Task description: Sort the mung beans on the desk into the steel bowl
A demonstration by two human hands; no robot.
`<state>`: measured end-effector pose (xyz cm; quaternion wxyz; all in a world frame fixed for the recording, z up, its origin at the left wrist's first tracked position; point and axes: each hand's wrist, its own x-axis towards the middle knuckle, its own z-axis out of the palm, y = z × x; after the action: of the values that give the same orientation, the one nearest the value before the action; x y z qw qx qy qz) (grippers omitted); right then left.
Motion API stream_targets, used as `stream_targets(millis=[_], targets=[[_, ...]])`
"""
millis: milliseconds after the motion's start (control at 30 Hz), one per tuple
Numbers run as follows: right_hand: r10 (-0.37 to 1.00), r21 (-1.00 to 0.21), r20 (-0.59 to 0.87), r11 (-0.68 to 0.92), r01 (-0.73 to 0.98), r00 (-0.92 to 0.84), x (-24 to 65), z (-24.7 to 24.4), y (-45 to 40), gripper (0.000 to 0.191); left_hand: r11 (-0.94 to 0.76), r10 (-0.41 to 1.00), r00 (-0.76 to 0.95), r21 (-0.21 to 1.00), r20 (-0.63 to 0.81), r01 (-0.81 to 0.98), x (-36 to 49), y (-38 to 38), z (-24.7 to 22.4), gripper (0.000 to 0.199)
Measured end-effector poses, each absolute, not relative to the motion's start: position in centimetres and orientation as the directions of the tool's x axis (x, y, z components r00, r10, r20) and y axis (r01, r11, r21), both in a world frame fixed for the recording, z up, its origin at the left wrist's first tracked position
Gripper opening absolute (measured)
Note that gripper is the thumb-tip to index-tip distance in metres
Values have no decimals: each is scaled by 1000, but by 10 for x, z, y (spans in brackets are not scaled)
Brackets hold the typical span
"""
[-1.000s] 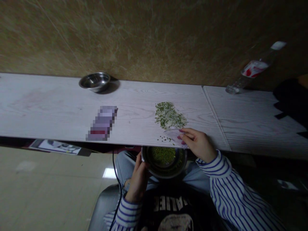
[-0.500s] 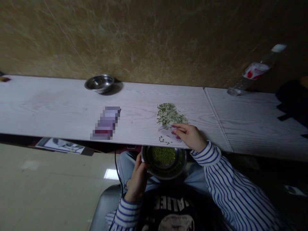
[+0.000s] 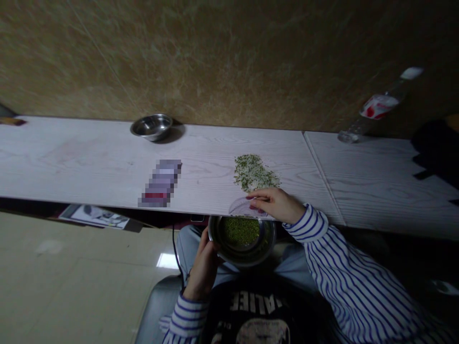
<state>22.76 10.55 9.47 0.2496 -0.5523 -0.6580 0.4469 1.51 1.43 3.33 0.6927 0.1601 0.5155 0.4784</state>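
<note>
My left hand (image 3: 202,268) grips the left rim of a steel bowl (image 3: 247,260) held over my lap, just under the table's front edge. Green beans (image 3: 242,231), likely mung beans, lie in the bottom of this bowl. Closed on a thin, clear plastic piece with a curved edge (image 3: 237,206) is my right hand (image 3: 278,204); the piece lies at the table edge right above the bowl. Beyond my right fingers a mixed heap of green beans and white grains (image 3: 253,172) is spread on the table.
A second steel bowl (image 3: 152,127) stands near the wall. Left of the heap lies a blurred-out phone-shaped object (image 3: 161,184). A clear plastic bottle (image 3: 378,107) stands at the right, near a dark item (image 3: 437,153). The white table (image 3: 204,191) meets the wall behind.
My right hand has drawn the plastic piece toward me to the table edge, where the few loose beans were. The piece now lies flatter. My left hand still holds the bowl.
</note>
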Motion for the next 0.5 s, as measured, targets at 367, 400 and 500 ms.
stream_targets(millis=[367, 400, 500], targets=[[990, -930, -48, 4, 367, -134, 250, 106, 88, 31, 545, 812, 78, 702, -579, -458, 16, 2, 27, 66], [993, -930, -27, 17, 366, -114, 254, 108, 87, 32, 538, 814, 76, 699, -575, -470, 15, 1, 26, 64], [998, -925, 8, 32, 378, -64, 264, 112, 84, 37, 510, 821, 29, 711, -570, -484, 12, -2, 23, 63]])
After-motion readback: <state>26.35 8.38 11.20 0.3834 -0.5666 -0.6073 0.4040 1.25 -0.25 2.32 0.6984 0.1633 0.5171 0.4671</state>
